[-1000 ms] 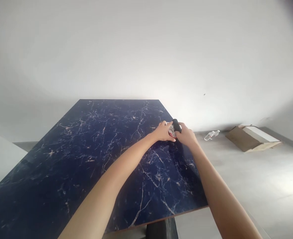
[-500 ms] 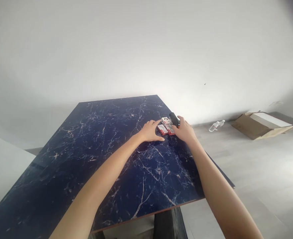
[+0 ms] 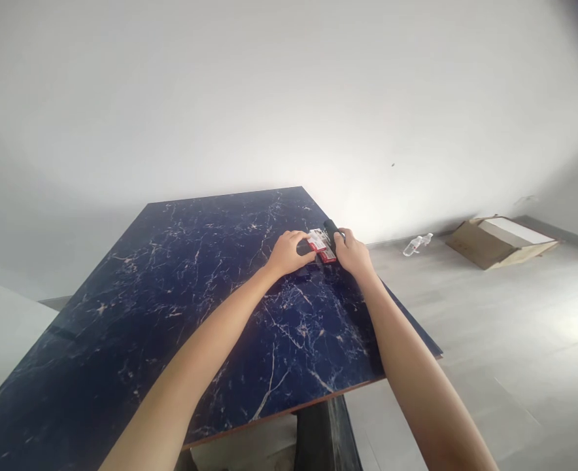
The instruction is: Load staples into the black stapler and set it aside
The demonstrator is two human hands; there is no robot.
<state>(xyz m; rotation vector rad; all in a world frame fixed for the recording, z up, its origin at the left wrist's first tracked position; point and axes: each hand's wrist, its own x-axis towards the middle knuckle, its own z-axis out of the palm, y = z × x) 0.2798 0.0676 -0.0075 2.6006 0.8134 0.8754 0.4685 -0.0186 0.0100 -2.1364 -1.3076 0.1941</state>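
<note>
Red-and-white flat box [image 3: 317,241], probably light, stiff, best held edgewise, is pinched by left hand [image 3: 286,254]; right hand [image 3: 354,252] touches black cylinder [image 3: 331,227], grip unclear.

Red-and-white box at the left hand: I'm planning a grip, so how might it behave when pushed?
The red-and-white box is probably fairly stiff, given its straight edges. Its flat faces suggest it would slide rather than roll. On the table, it may slip easily, since the surface looks glossy.
</note>
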